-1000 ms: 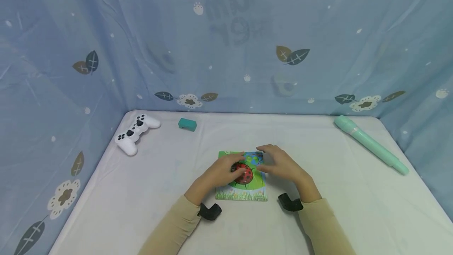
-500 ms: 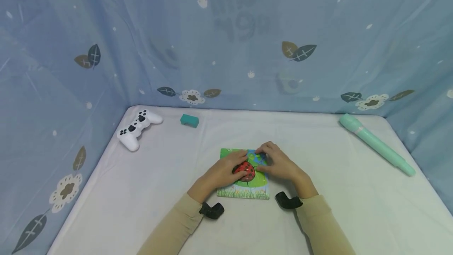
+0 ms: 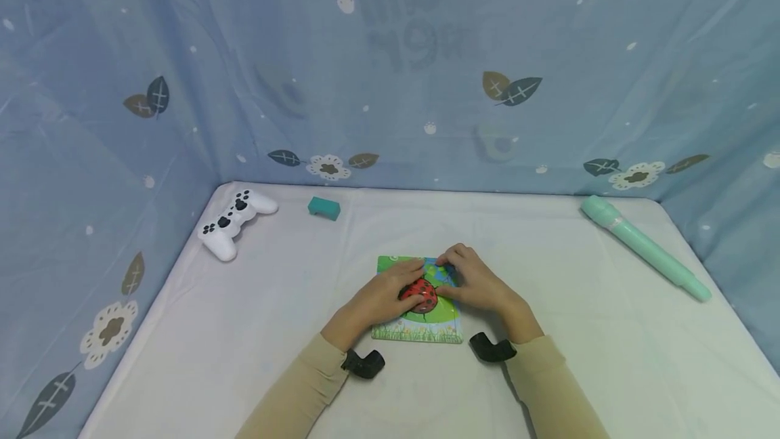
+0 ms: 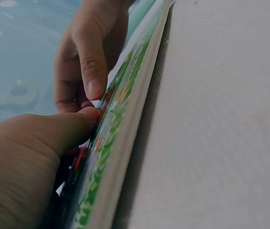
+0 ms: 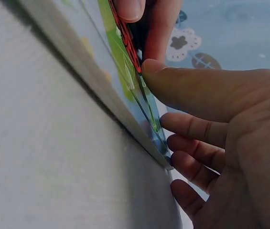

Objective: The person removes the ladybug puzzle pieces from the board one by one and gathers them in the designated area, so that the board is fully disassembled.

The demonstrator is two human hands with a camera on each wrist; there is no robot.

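Note:
A square picture board (image 3: 417, 335) lies on the white cloth before me, its print a red ladybug (image 3: 429, 288) on green with grass along the near edge. Thin cut lines in the right wrist view make it look like a puzzle. My left hand (image 3: 384, 293) rests over its left half, covering part of the ladybug, with the thumb (image 4: 80, 125) touching the red print. Over the upper right part is my right hand (image 3: 478, 281). Its thumb (image 5: 187, 90) touches the ladybug's edge, and the other fingers reach the board's far right corner, spread apart from the thumb.
A white game controller (image 3: 234, 222) lies at the back left. Close by is a small teal block (image 3: 324, 208). On the right lies a mint green microphone-shaped stick (image 3: 646, 247). Blue patterned curtain (image 3: 390, 66) hangs behind and at both sides.
My right hand has come left and down from beside the board, so its thumb and fingertips touch the print. The left hand has hardly moved; the head view shifted slightly.

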